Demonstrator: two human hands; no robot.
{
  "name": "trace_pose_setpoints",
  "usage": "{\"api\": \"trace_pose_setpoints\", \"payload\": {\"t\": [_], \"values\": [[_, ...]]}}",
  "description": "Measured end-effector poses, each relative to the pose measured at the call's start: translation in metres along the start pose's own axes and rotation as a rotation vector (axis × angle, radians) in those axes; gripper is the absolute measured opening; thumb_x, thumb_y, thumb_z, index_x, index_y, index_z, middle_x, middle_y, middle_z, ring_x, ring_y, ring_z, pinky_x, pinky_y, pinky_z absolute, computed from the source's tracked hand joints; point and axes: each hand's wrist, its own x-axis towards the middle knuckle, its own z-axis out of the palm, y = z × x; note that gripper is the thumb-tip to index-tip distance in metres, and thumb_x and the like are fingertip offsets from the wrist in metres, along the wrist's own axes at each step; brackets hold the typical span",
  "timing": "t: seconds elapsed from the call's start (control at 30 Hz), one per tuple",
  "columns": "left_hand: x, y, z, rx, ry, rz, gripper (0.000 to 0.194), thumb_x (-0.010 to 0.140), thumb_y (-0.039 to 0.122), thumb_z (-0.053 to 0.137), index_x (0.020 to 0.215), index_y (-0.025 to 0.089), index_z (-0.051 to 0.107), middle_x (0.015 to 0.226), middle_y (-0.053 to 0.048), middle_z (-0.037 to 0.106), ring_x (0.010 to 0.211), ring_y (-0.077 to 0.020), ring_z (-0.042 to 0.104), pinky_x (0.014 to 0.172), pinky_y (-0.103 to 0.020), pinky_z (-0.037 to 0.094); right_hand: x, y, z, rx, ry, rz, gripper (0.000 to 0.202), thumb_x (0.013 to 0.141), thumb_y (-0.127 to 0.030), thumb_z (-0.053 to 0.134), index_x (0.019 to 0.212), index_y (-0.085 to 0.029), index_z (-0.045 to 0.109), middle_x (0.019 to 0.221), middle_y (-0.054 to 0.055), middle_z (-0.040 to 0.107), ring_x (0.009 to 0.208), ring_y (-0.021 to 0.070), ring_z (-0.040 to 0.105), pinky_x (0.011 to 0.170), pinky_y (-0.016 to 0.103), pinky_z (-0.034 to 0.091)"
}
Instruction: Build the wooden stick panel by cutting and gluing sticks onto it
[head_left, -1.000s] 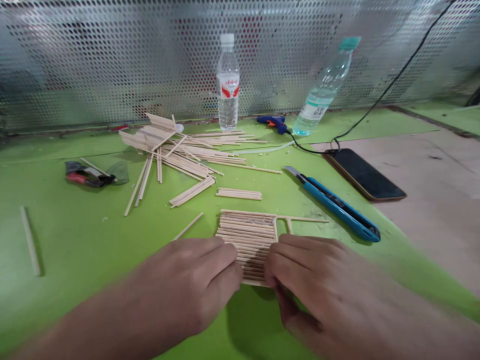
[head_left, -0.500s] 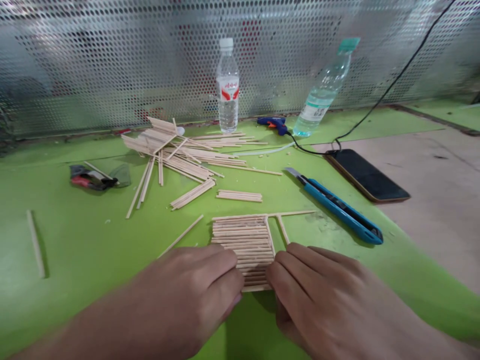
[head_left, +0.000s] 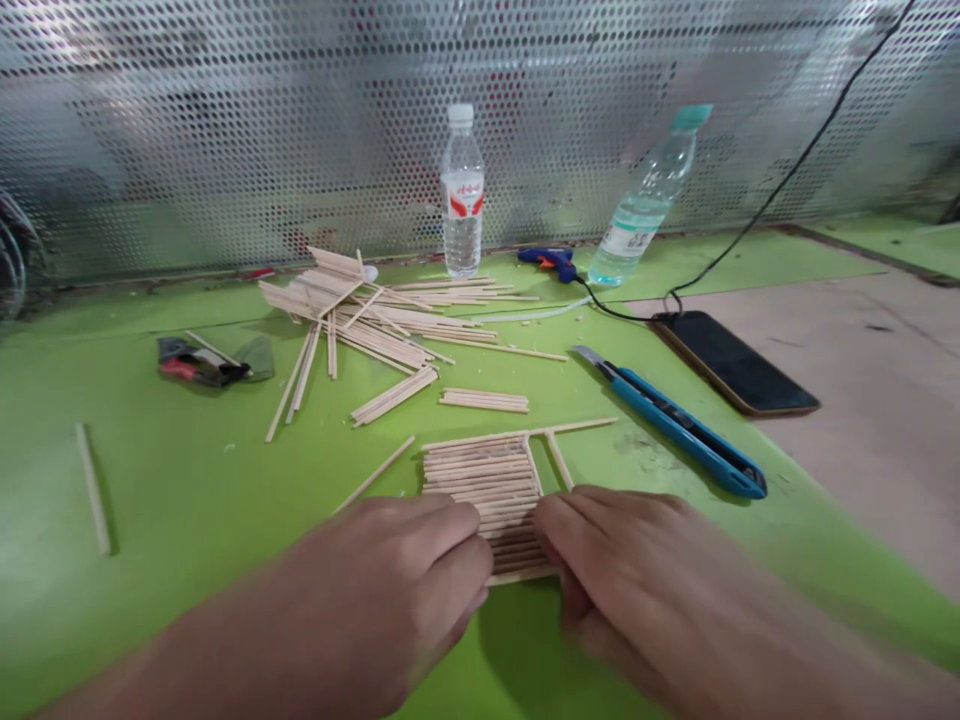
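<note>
A flat panel of thin wooden sticks lies side by side in rows on the green table, with a longer stick along its far edge and a short stick slanting down from that. My left hand grips the panel's near left edge, fingers curled and pressed together. On the near right edge my right hand is closed in the same way, its fingertips partly hidden beneath. A loose stick lies just beyond my left hand.
Beyond are a pile of sticks, small stick bundles, two bottles, a blue glue gun and its cable. A blue cutter and phone lie right; a black-red object and stick left.
The view has shifted slightly, so the background objects sit a little lower. The panel and its long stick are tilted slightly more, with both hands still on the panel.
</note>
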Motion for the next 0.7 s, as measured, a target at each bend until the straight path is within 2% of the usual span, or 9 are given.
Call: {"api": "trace_pose_setpoints", "payload": {"t": [0.13, 0.23, 0.37, 0.43, 0.57, 0.63, 0.7], "values": [[-0.001, -0.001, -0.001, 0.002, 0.007, -0.008, 0.009, 0.101, 0.019, 0.051, 0.093, 0.023, 0.054, 0.091, 0.002, 0.059, 0.078, -0.0173, 0.053, 0.068, -0.036, 0.036, 0.006, 0.012, -0.008, 0.031, 0.080, 0.109, 0.024, 0.073, -0.006, 0.054, 0.077, -0.025, 0.041, 0.064, -0.006, 0.051, 0.052, 0.0127, 0.044, 0.053, 0.032, 0.023], [-0.001, -0.001, 0.000, 0.002, 0.022, -0.006, 0.010, 0.102, 0.023, 0.050, 0.093, 0.023, 0.054, 0.090, 0.002, 0.060, 0.078, -0.0174, 0.052, 0.068, -0.036, 0.036, 0.008, 0.015, -0.009, 0.107, 0.087, 0.134, 0.019, 0.085, -0.008, 0.052, 0.081, -0.024, 0.043, 0.071, -0.005, 0.054, 0.058, 0.0133, 0.045, 0.056, 0.032, 0.026], [0.001, -0.003, 0.000, -0.006, 0.021, -0.011, 0.010, 0.103, 0.023, 0.049, 0.096, 0.023, 0.057, 0.093, 0.001, 0.063, 0.081, -0.0179, 0.055, 0.071, -0.035, 0.038, 0.006, 0.004, -0.011, 0.275, -0.120, -0.052, 0.017, 0.094, -0.007, 0.051, 0.093, -0.024, 0.050, 0.088, -0.002, 0.062, 0.078, 0.0158, 0.054, 0.068, 0.032, 0.034], [0.002, -0.005, -0.003, -0.069, 0.005, -0.040, 0.008, 0.102, 0.023, 0.051, 0.097, 0.023, 0.058, 0.096, 0.001, 0.065, 0.084, -0.0173, 0.058, 0.073, -0.034, 0.039, 0.005, -0.001, -0.014, 0.308, -0.156, -0.117, 0.016, 0.096, -0.008, 0.054, 0.097, -0.024, 0.050, 0.095, -0.001, 0.063, 0.086, 0.0167, 0.054, 0.072, 0.032, 0.035], [0.002, -0.012, -0.017, -0.307, -0.037, -0.128, 0.009, 0.100, 0.025, 0.058, 0.093, 0.024, 0.063, 0.092, 0.005, 0.069, 0.082, -0.0125, 0.061, 0.072, -0.028, 0.041, 0.005, -0.003, -0.018, 0.321, 0.013, -0.152, 0.018, 0.098, -0.012, 0.057, 0.090, -0.024, 0.045, 0.087, -0.001, 0.061, 0.080, 0.0164, 0.052, 0.067, 0.033, 0.032], [0.000, -0.019, -0.027, -0.391, -0.032, -0.158, 0.008, 0.100, 0.029, 0.061, 0.094, 0.026, 0.067, 0.090, 0.007, 0.070, 0.082, -0.0113, 0.063, 0.073, -0.025, 0.044, 0.003, -0.002, -0.017, 0.358, 0.085, -0.221, 0.020, 0.097, -0.009, 0.055, 0.086, -0.023, 0.046, 0.080, -0.001, 0.060, 0.074, 0.0154, 0.052, 0.064, 0.032, 0.032], [-0.003, -0.029, -0.036, -0.392, 0.000, -0.225, 0.012, 0.100, 0.034, 0.061, 0.094, 0.028, 0.070, 0.089, 0.006, 0.072, 0.083, -0.0118, 0.065, 0.073, -0.025, 0.047, -0.002, 0.000, -0.012, 0.440, 0.083, -0.335, 0.018, 0.098, -0.013, 0.057, 0.084, -0.023, 0.051, 0.076, -0.001, 0.061, 0.070, 0.0147, 0.055, 0.063, 0.030, 0.036]]}}
